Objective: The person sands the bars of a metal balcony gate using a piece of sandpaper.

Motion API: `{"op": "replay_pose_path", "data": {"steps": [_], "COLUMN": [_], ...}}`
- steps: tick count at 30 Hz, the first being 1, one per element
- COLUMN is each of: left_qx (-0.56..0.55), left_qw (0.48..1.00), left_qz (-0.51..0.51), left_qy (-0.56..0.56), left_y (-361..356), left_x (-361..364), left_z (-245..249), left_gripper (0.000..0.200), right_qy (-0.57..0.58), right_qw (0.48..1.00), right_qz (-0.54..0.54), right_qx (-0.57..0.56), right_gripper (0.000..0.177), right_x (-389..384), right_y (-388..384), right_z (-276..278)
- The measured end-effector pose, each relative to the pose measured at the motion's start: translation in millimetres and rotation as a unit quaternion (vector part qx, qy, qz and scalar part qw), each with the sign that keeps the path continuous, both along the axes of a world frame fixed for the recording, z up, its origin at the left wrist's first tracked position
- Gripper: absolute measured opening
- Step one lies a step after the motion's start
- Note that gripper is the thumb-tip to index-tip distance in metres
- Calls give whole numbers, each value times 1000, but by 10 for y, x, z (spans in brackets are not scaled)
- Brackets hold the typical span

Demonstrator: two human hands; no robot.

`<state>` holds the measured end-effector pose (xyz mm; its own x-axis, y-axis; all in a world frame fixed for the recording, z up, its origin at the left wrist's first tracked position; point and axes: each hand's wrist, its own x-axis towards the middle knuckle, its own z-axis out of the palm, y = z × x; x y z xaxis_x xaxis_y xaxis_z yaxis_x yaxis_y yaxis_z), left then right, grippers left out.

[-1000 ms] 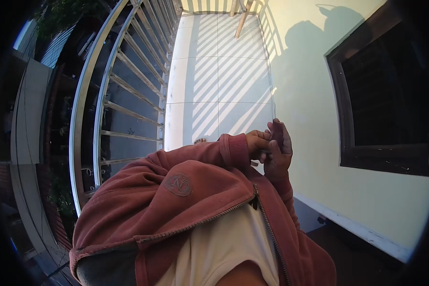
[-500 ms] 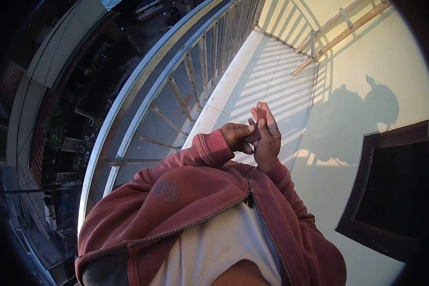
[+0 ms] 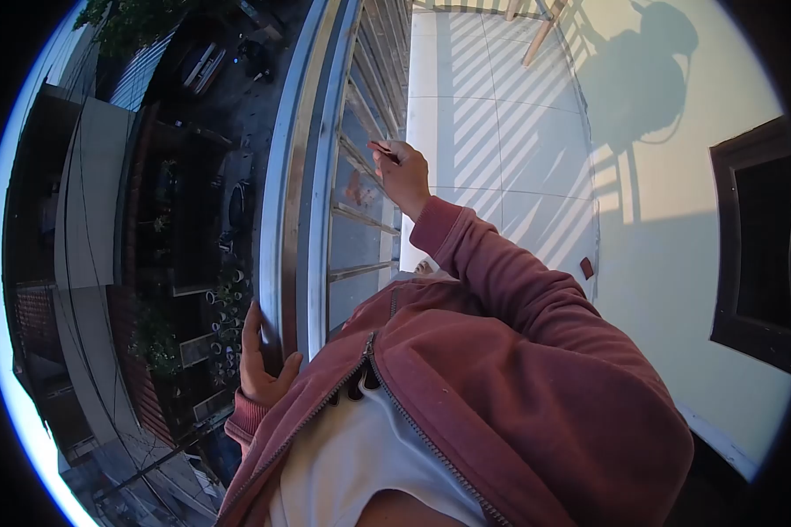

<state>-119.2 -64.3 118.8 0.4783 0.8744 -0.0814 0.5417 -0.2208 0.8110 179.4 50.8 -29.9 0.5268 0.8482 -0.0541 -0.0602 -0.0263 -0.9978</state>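
My right hand [image 3: 402, 176] is raised over the railing bars, its fingers closed on a small folded reddish-brown piece [image 3: 384, 151]. At the lower left, my left hand [image 3: 268, 373] is on the outer top rail [image 3: 283, 220], with its fingers along the outer side and its thumb on the inner side. A second small reddish-brown piece [image 3: 586, 267] lies on the tiled floor [image 3: 536, 140] near the wall, away from both hands.
Metal bars [image 3: 358, 213] slope beside the floor on the left. A wooden pole [image 3: 540, 39] leans at the top. To the right is a pale wall [image 3: 659, 255] with a dark-framed opening [image 3: 729, 255]. Potted plants and a street lie far below, outside the railing.
My hands have come apart. The left moved down to the rail, while the right moved up and left with the reddish-brown piece. The view has turned, and the floor piece now shows.
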Motion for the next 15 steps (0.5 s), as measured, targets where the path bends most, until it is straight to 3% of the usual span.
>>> {"op": "replay_pose_path", "data": {"steps": [1,3,4,6,8,9,10,14,15], "left_qx": [-45,-59,-87,-206,-296,-371,-425,-388,-381], "left_qw": [999,997,993,974,939,882,807,835,846], "left_qz": [-6,-48,-33,45,126,211,305,364,346], "left_qy": [-11,-1,-69,-81,-126,-200,-276,-140,-138], "left_y": [40,140,147,330,475,573,670,862,852], "left_x": [15,16,79,44,59,128,197,84,33], "left_z": [14,-32,-67,-221,-334,-336,-339,-417,-424], "left_gripper": [90,93,95,101,106,68,52,56,57], "right_qy": [9,-33,-26,-113,-116,-126,-147,-165,-85], "right_qw": [1000,992,993,983,973,958,958,966,979], "right_qz": [-13,-74,-82,-96,-143,-185,-169,-133,-120], "right_qx": [-5,91,84,110,141,178,182,145,138], "right_gripper": [20,22,22,27,29,31,36,36,37], "right_x": [-36,-131,-215,-384,-696,-818,-823,-763,-781], "right_y": [182,480,537,614,505,452,424,378,381], "right_z": [-51,-150,-160,-177,-203,-212,-240,-200,-178]}}
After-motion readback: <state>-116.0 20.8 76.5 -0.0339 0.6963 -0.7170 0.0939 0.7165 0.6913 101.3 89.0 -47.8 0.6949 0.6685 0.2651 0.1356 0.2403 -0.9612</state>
